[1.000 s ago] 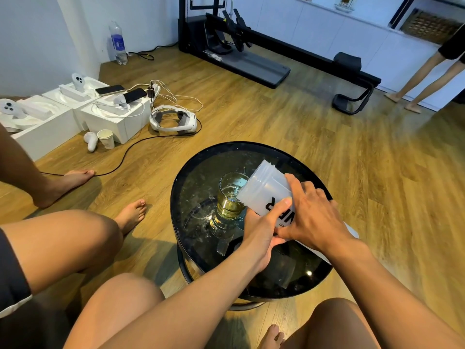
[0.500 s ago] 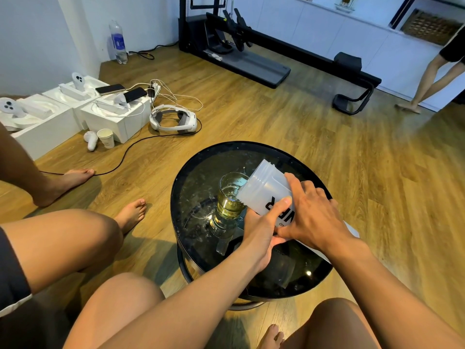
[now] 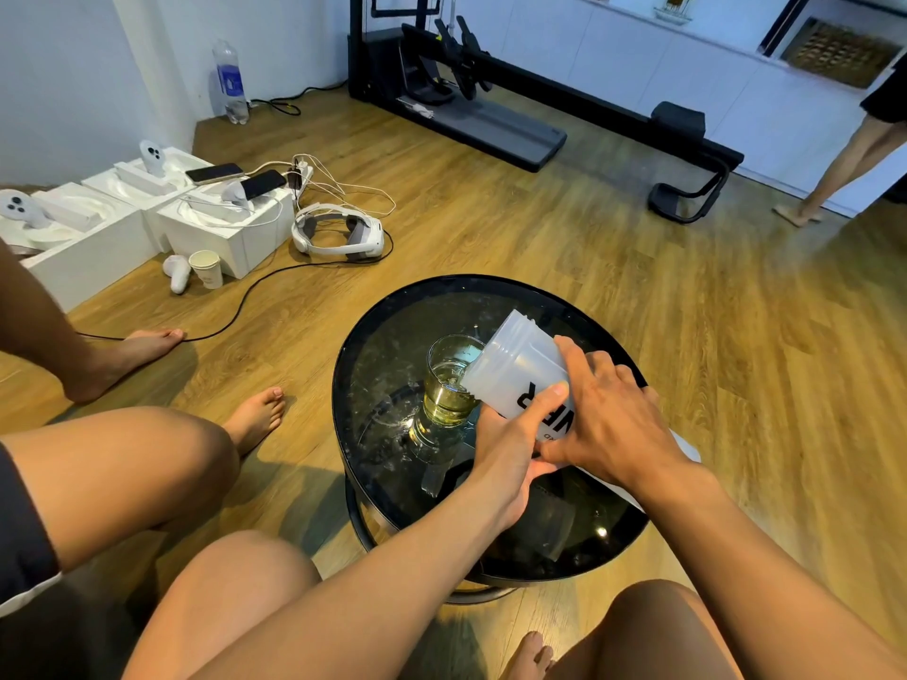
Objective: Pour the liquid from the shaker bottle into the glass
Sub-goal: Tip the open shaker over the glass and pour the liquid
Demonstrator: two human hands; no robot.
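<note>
Translucent shaker bottle [image 3: 515, 370], steeply tilted, its open mouth at the rim of the glass [image 3: 449, 390]. The glass stands near the middle of the round black bench [image 3: 387, 346], partly filled with yellow liquid. Left hand [image 3: 510, 444] grips the bottle from below, thumb on its side; right hand [image 3: 613, 424] curls its fingers over it. White headset [image 3: 338, 235] lies on the floor beyond the bench's far edge.

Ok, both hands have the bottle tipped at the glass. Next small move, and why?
Probably tilt the shaker bottle slightly steeper by lifting its base. Its mouth is over the glass rim, the glass looks about half full of yellow liquid, and the left hand and right hand both grip the bottle, so a small extra tilt seems safe.
</note>
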